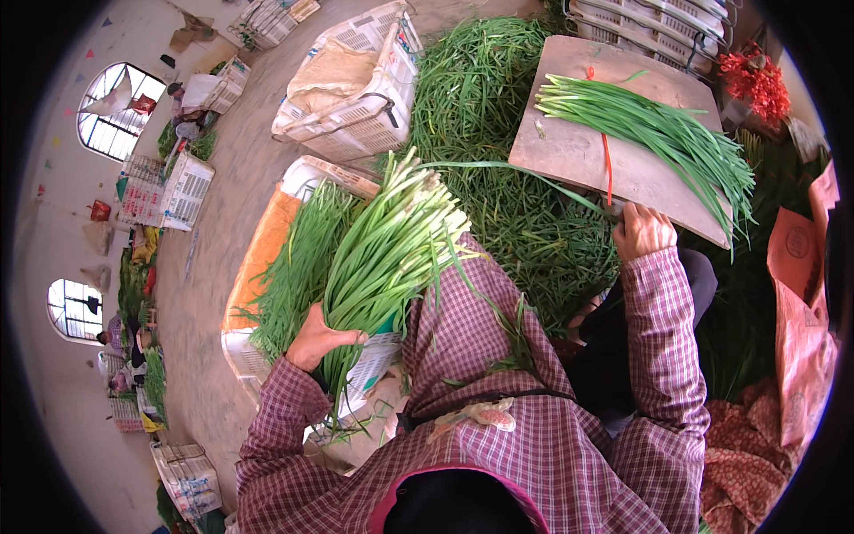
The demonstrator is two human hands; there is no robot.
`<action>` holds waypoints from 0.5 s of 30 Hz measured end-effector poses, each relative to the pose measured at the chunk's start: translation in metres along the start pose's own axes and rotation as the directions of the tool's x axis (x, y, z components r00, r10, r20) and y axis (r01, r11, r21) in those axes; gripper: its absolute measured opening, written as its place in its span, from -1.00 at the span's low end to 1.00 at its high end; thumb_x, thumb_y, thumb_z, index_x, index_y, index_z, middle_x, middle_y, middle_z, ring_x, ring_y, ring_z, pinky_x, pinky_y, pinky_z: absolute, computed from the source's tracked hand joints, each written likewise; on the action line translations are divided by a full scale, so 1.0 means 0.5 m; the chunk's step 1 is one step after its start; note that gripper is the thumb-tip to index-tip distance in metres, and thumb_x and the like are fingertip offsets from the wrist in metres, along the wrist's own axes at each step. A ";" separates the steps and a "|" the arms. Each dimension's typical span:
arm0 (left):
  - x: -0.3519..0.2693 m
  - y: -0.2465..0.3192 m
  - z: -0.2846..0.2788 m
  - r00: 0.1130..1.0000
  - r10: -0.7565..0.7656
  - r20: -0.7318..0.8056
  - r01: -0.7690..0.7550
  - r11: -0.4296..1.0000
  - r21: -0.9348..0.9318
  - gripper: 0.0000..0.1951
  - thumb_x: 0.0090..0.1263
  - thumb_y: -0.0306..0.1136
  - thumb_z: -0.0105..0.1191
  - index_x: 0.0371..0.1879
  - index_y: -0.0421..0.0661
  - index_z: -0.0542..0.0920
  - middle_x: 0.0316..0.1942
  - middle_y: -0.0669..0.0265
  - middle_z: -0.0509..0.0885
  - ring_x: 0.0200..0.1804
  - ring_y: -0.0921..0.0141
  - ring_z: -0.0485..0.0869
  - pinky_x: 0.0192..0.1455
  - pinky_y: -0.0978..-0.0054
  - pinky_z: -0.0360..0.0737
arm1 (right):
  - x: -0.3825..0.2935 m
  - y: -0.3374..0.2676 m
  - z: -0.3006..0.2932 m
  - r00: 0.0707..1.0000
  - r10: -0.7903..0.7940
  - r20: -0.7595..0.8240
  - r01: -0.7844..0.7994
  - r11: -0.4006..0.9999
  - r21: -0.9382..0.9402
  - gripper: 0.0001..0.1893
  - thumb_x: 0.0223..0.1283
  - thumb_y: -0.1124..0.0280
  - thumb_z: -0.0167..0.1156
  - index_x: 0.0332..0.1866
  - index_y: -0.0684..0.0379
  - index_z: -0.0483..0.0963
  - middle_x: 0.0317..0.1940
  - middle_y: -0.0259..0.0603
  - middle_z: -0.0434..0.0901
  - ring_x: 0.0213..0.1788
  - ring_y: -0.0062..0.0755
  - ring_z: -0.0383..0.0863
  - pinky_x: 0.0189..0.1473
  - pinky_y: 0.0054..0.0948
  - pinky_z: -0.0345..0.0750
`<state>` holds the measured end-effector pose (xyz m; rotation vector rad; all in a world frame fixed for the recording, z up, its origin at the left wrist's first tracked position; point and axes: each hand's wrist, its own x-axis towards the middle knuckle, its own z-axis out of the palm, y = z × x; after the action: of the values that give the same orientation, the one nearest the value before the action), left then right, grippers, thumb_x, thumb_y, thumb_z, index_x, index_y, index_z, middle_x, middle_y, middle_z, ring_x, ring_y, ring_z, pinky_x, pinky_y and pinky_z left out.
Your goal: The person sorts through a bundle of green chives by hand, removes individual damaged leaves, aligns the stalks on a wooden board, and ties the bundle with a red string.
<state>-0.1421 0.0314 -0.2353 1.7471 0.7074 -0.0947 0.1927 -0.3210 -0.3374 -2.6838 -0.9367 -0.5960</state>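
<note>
My left hand (pixel 323 340) is wrapped around a thick bunch of garlic chives (pixel 393 233), pale root ends pointing up and away from me. The bunch leans over a white plastic crate (pixel 243 354), partly lined with orange sheet, where more green chives (pixel 307 250) lie. My right hand (pixel 644 230) is closed at the near edge of a wooden board (pixel 567 150), on the end of a long green leaf (pixel 534 172). That leaf arches across from near the bunch's pale ends. On the board rests another bunch of chives (pixel 654 133), with a red tie strip (pixel 607 167) beneath it.
Loose green leaves (pixel 474 87) are heaped beyond and under the board's left side. A lined white crate (pixel 340 73) stands at the far left of the heap. Stacked crates (pixel 654 27) and a bundle of red strips (pixel 754 83) are behind the board. Other people work along the left wall.
</note>
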 end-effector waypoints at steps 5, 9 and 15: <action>-0.008 0.002 0.030 0.999 0.020 -0.037 -0.023 0.996 -0.088 -0.37 -0.02 -0.62 0.37 0.13 -0.30 0.47 -0.01 0.24 0.63 -0.05 0.44 0.63 0.07 0.46 0.56 | 0.006 -0.145 -0.091 0.988 -0.068 0.136 0.001 0.898 0.439 -0.79 0.19 0.25 0.23 -0.25 0.18 0.57 -0.44 -0.19 0.62 -0.45 -0.28 0.67 -0.32 -0.32 0.63; -0.006 0.007 0.042 1.000 -0.003 -0.012 0.002 0.995 -0.100 -0.37 -0.02 -0.61 0.37 0.14 -0.29 0.48 -0.03 0.25 0.65 -0.05 0.45 0.62 0.09 0.46 0.54 | 0.042 -0.313 -0.124 0.968 -0.140 0.209 -0.033 0.753 0.657 -0.58 0.24 -0.02 0.16 -0.13 0.18 0.52 -0.37 -0.18 0.63 -0.43 -0.30 0.68 -0.37 -0.34 0.64; -0.007 0.008 0.058 1.000 -0.008 0.030 0.012 0.988 -0.154 -0.37 -0.05 -0.64 0.35 0.12 -0.29 0.49 -0.03 0.24 0.66 -0.05 0.44 0.63 0.09 0.44 0.54 | 0.061 -0.381 -0.058 0.970 -0.241 -0.020 0.214 0.817 0.536 -0.70 0.14 0.14 0.29 -0.32 0.18 0.48 -0.49 -0.30 0.57 -0.46 -0.46 0.65 -0.49 -0.43 0.61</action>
<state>-0.1342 0.0033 -0.2395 1.5913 0.6847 -0.0701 0.0846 -0.1684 -0.2816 -2.1072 -1.2365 -0.2518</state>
